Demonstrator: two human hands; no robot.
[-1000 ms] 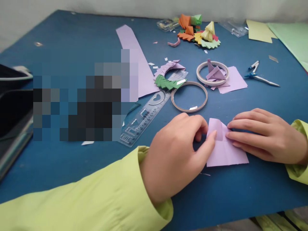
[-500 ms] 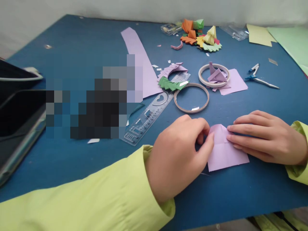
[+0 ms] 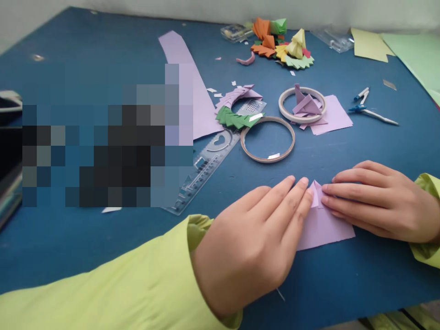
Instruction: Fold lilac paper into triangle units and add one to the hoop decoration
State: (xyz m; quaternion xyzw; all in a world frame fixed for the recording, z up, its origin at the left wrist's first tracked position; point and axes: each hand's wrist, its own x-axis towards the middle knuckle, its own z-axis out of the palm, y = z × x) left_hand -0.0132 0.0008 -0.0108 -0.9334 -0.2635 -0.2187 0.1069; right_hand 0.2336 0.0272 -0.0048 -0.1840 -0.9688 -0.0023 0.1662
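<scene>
A small lilac sheet of paper (image 3: 326, 229) lies on the blue table in front of me, its top corners folded in to a point. My left hand (image 3: 254, 233) rests over the sheet's left side, fingers stretched out and their tips pressing on the folded left flap; its thumb is hidden. On the right edge of the fold lie the straight fingers of my right hand (image 3: 381, 197), flat and slightly apart. Both hands touch the paper without gripping it.
Beyond the hands lie a brown tape ring (image 3: 268, 158), a white tape roll (image 3: 285, 112) with folded lilac pieces, lilac squares (image 3: 338, 114), a compass (image 3: 376, 114), a clear ruler (image 3: 202, 169) and a linked green-and-lilac paper arc (image 3: 237, 118). Colourful origami (image 3: 264, 43) stands at the back.
My left hand has gone from a bent-finger pinch at the paper's left edge to straight fingers pressing on it. The left flap is now folded inward. My right hand stays nearly still.
</scene>
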